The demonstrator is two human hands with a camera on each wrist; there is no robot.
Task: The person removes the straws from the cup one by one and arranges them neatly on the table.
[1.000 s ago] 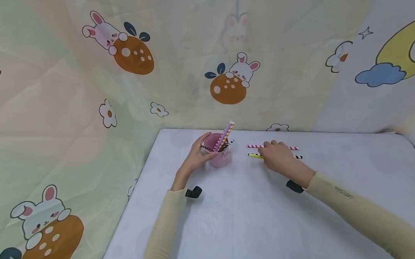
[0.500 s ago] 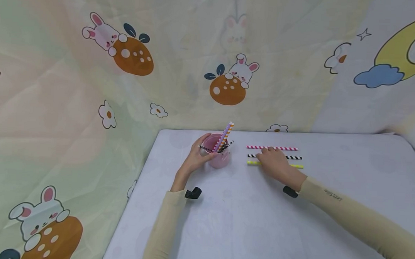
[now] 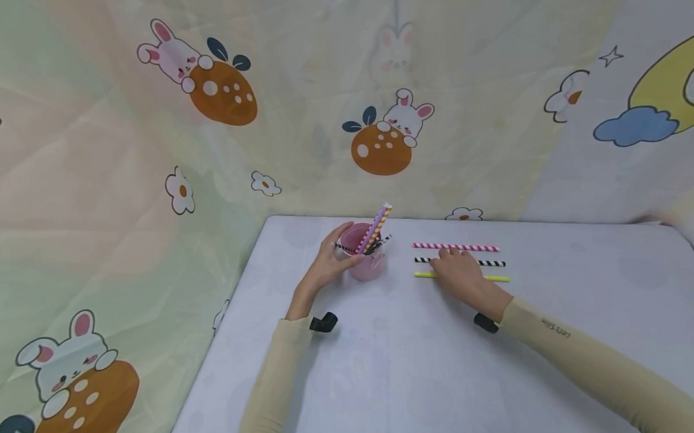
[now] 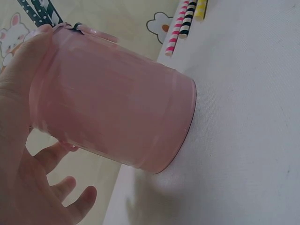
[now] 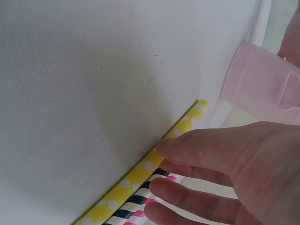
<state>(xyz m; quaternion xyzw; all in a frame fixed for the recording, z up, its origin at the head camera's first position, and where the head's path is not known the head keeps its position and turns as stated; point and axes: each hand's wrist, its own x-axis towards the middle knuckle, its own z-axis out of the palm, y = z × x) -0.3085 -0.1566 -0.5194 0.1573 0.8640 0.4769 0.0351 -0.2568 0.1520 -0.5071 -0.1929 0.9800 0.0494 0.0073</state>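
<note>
My left hand (image 3: 324, 264) grips a pink translucent cup (image 3: 369, 270) near its rim, thumb on one side and fingers on the other. From the cup stick out several straws, among them purple and orange-striped straws (image 3: 380, 220) and black dotted straws (image 4: 41, 13). To the right, my right hand (image 3: 463, 274) pinches a yellow straw with white dots (image 5: 127, 182) between thumb and index finger, low at the table. Beyond it lie a black-and-white striped straw (image 3: 493, 263) and a pink-and-white striped straw (image 3: 427, 246), roughly parallel. My hand hides the middles of the yellow and black-and-white straws.
All this stands on a white-covered table (image 3: 398, 374). Behind and to the left hangs a printed cloth backdrop (image 3: 305, 111) with rabbits and flowers, meeting the table's far edge just behind the cup.
My right hand has drawn the yellow straw toward me, away from the black-and-white straw, so the three straws now lie apart in rows. The left hand and cup stay put.
</note>
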